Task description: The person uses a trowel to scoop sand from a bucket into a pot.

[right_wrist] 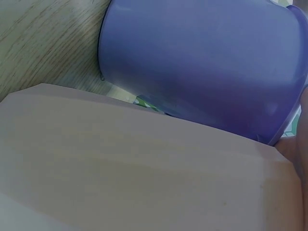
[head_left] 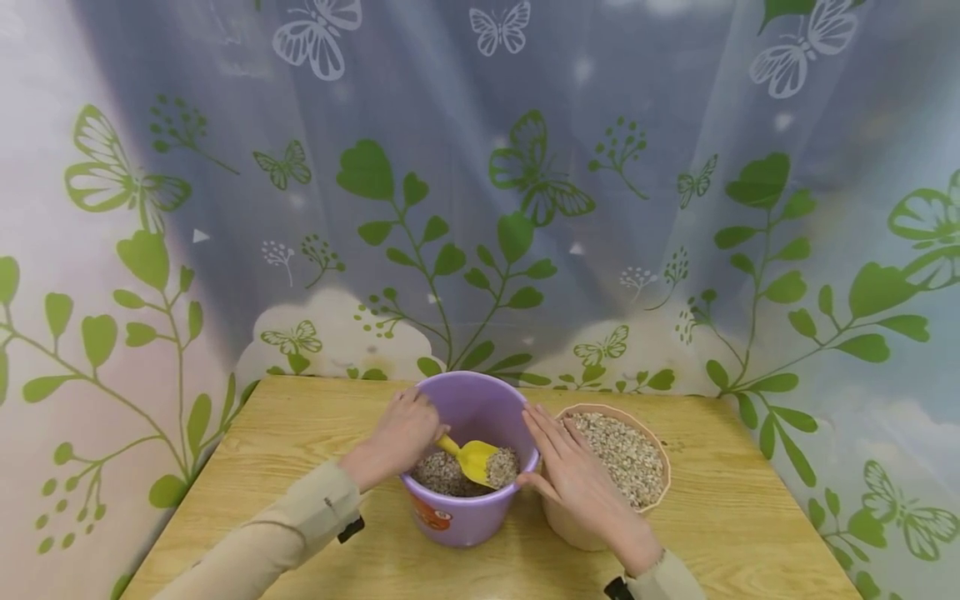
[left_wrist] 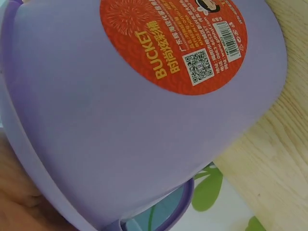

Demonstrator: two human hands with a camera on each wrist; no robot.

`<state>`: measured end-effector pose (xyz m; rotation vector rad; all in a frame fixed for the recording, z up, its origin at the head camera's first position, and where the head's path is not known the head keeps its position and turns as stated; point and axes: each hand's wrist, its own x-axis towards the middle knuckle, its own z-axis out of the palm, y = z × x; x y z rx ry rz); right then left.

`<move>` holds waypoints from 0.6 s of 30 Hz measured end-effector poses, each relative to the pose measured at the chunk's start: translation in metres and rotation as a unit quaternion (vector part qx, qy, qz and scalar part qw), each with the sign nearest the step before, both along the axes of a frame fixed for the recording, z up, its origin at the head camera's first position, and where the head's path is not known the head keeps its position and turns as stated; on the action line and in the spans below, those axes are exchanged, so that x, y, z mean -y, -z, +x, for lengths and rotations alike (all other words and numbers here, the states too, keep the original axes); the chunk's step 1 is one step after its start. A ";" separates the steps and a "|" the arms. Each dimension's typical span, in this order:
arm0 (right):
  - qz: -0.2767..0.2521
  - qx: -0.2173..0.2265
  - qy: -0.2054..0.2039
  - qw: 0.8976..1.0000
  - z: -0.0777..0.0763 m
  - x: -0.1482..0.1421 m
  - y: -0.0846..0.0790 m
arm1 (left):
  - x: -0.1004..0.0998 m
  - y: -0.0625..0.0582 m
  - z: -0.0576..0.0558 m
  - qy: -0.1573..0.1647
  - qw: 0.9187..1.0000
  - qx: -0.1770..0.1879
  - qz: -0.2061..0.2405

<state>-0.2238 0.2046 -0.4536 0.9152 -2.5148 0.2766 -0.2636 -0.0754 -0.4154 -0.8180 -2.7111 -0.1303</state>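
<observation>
Curling its fingers, the left hand (head_left: 403, 435) grips a yellow scoop (head_left: 472, 458) of granules (head_left: 503, 467) inside a purple bucket (head_left: 468, 523); the right hand (head_left: 576, 482), fingers extended, touches the bucket's rim beside a beige pot (head_left: 566, 527).

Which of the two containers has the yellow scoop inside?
The purple bucket with the red label holds the scoop; the beige pot beside it shows only grainy material.
</observation>
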 end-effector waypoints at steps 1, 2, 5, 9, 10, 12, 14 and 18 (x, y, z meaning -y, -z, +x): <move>-0.001 0.001 -0.001 1.000 0.000 0.000 0.000 | 0.001 -0.001 0.001 0.000 1.000 0.002 0.010; -0.002 0.001 0.000 1.000 0.000 -0.001 0.000 | 0.001 -0.002 0.002 -0.001 1.000 0.003 0.017; -0.003 0.011 0.002 1.000 0.000 -0.001 -0.001 | 0.003 -0.005 0.005 -0.013 1.000 0.004 0.028; -0.001 0.021 0.008 1.000 0.001 -0.001 0.000 | 0.007 -0.009 0.007 -0.029 0.999 0.009 0.041; 0.001 0.022 0.009 1.000 0.001 -0.002 0.000 | 0.008 -0.010 0.007 -0.033 0.998 0.011 0.045; 0.002 0.022 0.009 1.000 0.001 -0.001 0.000 | 0.010 -0.009 0.007 -0.039 0.998 0.013 0.055; 0.002 0.022 0.009 1.000 0.001 -0.001 -0.001 | 0.014 -0.009 0.007 -0.043 0.997 0.007 0.064; 0.002 0.022 0.007 1.000 0.001 -0.001 -0.002 | 0.021 -0.013 0.010 -0.043 0.995 -0.001 0.089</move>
